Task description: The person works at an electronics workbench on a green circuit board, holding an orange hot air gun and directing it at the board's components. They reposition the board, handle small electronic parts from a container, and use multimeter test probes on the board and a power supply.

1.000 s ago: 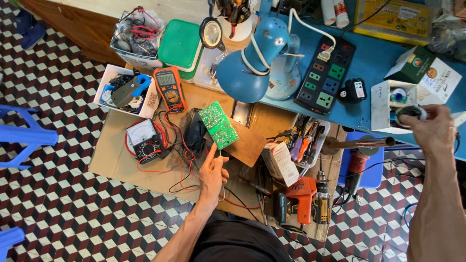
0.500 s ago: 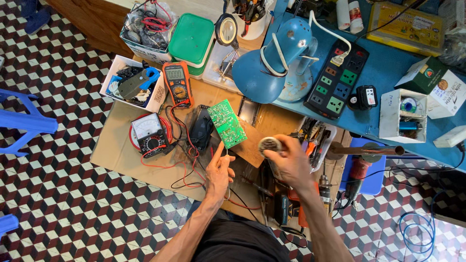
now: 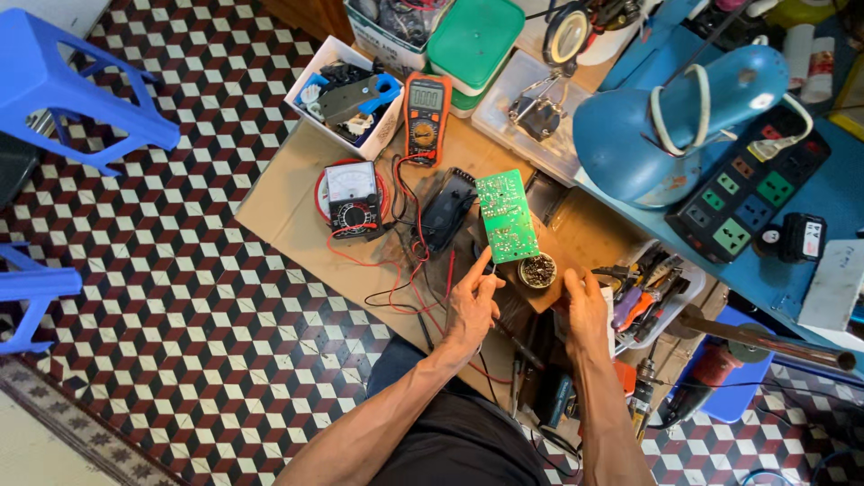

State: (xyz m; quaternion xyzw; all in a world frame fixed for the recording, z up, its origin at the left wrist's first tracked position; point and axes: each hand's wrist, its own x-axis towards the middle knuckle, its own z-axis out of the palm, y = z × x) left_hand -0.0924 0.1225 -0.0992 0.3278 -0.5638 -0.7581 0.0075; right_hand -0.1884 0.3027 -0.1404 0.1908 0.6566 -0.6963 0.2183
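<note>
Left hand (image 3: 470,306) pinches the lower corner of the green circuit board (image 3: 507,216), which stands propped near the middle of the cardboard work surface (image 3: 288,202). Right hand (image 3: 585,310) rests loosely open beside a small round tin (image 3: 537,270). Board positioning looks underway; next calls for a steady hold.

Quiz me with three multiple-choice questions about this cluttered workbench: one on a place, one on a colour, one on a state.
1. Where is the small round tin?
A. right below the circuit board
B. on the stool
C. inside the white box

2. What colour is the circuit board?
A. red
B. green
C. yellow

3. What is the left hand doing?
A. resting flat on the floor
B. holding a drill
C. fingertips at the board's lower edge

Answers: 1 A, the tin sits at the board's lower corner; 2 B, its face is green; 3 C, fingers reach the board.
</note>
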